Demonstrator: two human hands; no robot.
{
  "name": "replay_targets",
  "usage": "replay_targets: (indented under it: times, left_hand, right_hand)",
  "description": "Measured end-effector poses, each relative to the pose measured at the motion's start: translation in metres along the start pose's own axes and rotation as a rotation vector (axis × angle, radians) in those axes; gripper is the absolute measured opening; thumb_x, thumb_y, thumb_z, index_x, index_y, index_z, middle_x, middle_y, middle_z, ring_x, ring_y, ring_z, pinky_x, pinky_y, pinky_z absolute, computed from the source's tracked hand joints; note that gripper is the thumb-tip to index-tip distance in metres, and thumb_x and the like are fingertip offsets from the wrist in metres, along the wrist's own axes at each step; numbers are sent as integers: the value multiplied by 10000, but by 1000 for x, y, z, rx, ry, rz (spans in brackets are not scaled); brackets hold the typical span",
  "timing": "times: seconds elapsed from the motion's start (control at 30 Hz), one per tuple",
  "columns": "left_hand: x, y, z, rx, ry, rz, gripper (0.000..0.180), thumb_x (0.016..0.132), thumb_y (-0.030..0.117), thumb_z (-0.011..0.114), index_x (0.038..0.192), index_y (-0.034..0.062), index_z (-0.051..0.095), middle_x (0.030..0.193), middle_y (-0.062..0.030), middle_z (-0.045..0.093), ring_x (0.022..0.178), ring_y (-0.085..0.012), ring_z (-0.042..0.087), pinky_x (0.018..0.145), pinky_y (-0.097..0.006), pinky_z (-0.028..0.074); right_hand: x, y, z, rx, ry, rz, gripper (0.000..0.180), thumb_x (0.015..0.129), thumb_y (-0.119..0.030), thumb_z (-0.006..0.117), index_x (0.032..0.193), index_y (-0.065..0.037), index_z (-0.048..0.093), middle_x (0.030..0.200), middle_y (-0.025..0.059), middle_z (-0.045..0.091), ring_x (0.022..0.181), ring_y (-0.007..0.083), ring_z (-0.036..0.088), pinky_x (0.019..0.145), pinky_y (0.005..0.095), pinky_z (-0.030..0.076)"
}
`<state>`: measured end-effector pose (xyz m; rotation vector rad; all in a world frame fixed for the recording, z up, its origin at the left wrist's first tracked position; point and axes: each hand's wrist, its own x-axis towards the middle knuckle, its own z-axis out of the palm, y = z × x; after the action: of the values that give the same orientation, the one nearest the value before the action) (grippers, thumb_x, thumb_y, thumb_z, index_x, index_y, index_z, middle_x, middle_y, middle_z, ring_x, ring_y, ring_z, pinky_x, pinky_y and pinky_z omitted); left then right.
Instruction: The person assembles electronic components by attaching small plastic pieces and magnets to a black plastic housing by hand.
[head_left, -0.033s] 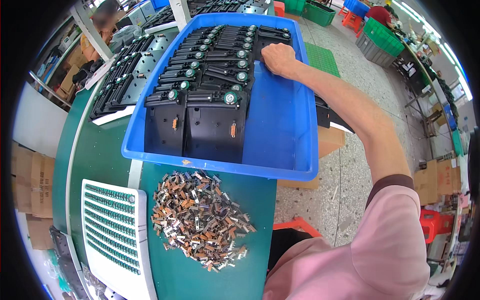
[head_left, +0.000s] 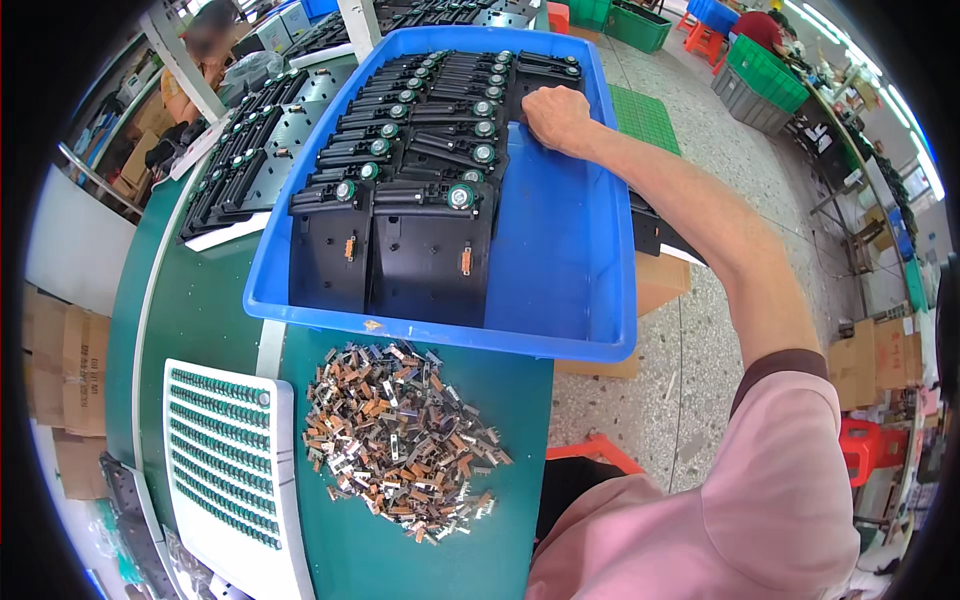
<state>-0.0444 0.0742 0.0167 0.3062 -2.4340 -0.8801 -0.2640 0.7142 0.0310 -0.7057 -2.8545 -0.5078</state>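
Note:
My right hand (head_left: pixel 557 118) reaches into the far right part of a blue plastic bin (head_left: pixel 440 337), its fingers curled and their tips hidden. It rests against a black plastic panel (head_left: pixel 518 88) with a green-rimmed round part at its far end. Whether the fingers grip that panel, I cannot make out. Left of the hand, overlapping rows of similar black panels (head_left: pixel 430 265) fill the bin; the nearest two show small orange-brown slide-switch-like parts. My left hand is out of view.
On the green table (head_left: pixel 210 320) lie a heap of small metal-and-brown switch-like parts (head_left: pixel 400 440) and a white tray (head_left: pixel 285 480) with rows of small green parts. More black panels (head_left: pixel 245 165) lie left of the bin. Two people (head_left: pixel 760 32) sit farther off.

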Motion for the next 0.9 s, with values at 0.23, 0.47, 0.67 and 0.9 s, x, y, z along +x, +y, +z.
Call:
replay_targets:
  times: [0.23,0.47,0.67,0.9]
  left_hand:
    - [-1,-7,0,-77,1,71,346,952,272,660,1069,-51,696,912,-152,703,753,-204,600,682,-343,494]
    - [1,4,-2,-9,-15,36,312,939,232,673,1078,-48,694,928,-164,706,765,-212,609,693,-345,505]
    - [2,3,0,-7,5,39,279,919,181,688,1067,-55,698,920,-164,707,776,-223,625,696,-349,522]
    - [2,-3,-1,-14,4,71,281,926,194,683,1060,-52,701,902,-164,706,750,-221,618,667,-348,513]
  right_hand:
    - [0,-2,-2,0,-9,43,151,825,-139,616,817,-68,750,871,143,734,826,316,728,627,419,582]
    - [-2,-6,-4,12,-36,72,142,825,-137,627,824,-65,749,875,141,734,849,311,727,650,410,583]
    - [7,0,1,32,-28,111,142,823,-134,628,839,-72,755,878,135,736,849,308,728,651,407,585]
    - [1,-5,2,12,-18,103,145,824,-134,628,855,-81,760,901,134,739,866,306,728,654,401,588]
